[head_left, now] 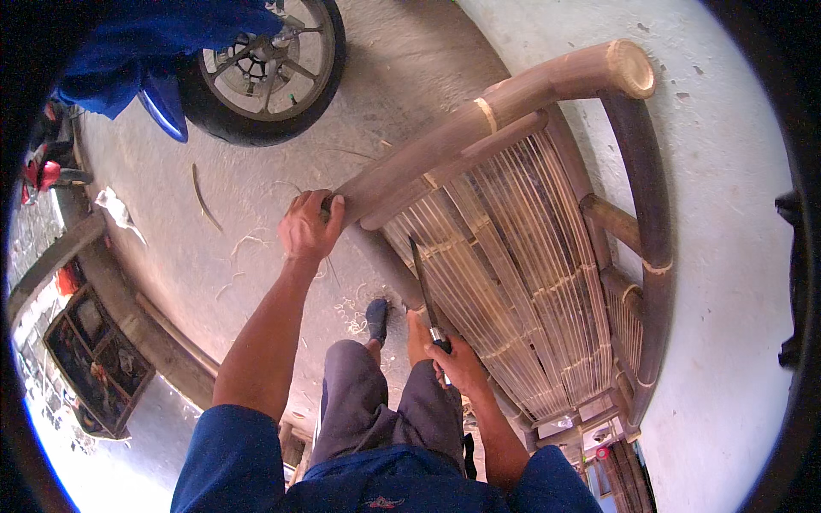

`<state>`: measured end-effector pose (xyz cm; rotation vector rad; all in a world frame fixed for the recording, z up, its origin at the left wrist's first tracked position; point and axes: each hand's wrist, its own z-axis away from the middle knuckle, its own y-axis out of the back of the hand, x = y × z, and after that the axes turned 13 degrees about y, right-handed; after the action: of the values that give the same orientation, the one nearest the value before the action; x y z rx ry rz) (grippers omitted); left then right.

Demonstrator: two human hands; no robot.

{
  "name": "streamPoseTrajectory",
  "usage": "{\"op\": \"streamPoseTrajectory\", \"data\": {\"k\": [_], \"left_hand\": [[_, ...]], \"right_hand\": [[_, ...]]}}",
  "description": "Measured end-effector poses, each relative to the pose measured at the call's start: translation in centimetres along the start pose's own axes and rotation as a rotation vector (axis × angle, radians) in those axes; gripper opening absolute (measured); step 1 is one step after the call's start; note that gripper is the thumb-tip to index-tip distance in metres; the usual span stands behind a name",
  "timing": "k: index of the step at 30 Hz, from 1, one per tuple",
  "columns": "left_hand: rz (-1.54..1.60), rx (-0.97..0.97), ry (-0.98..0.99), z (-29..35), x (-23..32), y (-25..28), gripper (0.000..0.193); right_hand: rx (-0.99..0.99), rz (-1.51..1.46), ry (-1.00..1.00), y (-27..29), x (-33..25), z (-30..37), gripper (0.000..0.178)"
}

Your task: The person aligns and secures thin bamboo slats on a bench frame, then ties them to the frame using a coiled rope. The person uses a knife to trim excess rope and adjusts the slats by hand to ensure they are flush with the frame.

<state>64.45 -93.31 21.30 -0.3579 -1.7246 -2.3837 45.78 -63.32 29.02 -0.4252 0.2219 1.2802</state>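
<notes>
Currently, a bamboo rail is gripped by the left hand, a knife by the right hand; seat slats could be scored if its blade is tipped.

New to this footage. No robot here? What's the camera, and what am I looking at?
No robot, just a person's bare hands. The single picture comes from a wide fisheye camera on their head, the left of two, looking down; that's why straight edges bend. Left in the picture is the person's left.

The left hand is at the near end of a thick pole on a slatted bamboo bench. The right hand holds a long-bladed tool by its handle; knife or saw, I can't tell. Pale shavings lie on the floor, with a spoked wheel beyond.
</notes>
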Motion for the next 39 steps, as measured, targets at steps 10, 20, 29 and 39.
{"op": "streamPoseTrajectory", "data": {"k": [10,20,29,39], "left_hand": [[-0.023,0.007,0.011,-0.2,-0.3,-0.2,0.033],[-0.009,-0.034,0.048,-0.1,-0.3,-0.1,0.035],[0.006,-0.002,0.048,-0.2,-0.1,-0.2,0.035],[0.011,0.006,0.029,-0.3,-0.4,-0.4,0.035]], "right_hand": [[0.068,-0.667,-0.083,-4.4,1.6,-1.2,0.037],[0.145,0.002,0.078,-1.3,-0.8,0.3,0.037],[0.093,-0.45,0.002,-0.1,-1.4,-1.9,0.03],[0.154,-0.481,0.058,-1.4,-1.2,-3.4,0.03]]}}
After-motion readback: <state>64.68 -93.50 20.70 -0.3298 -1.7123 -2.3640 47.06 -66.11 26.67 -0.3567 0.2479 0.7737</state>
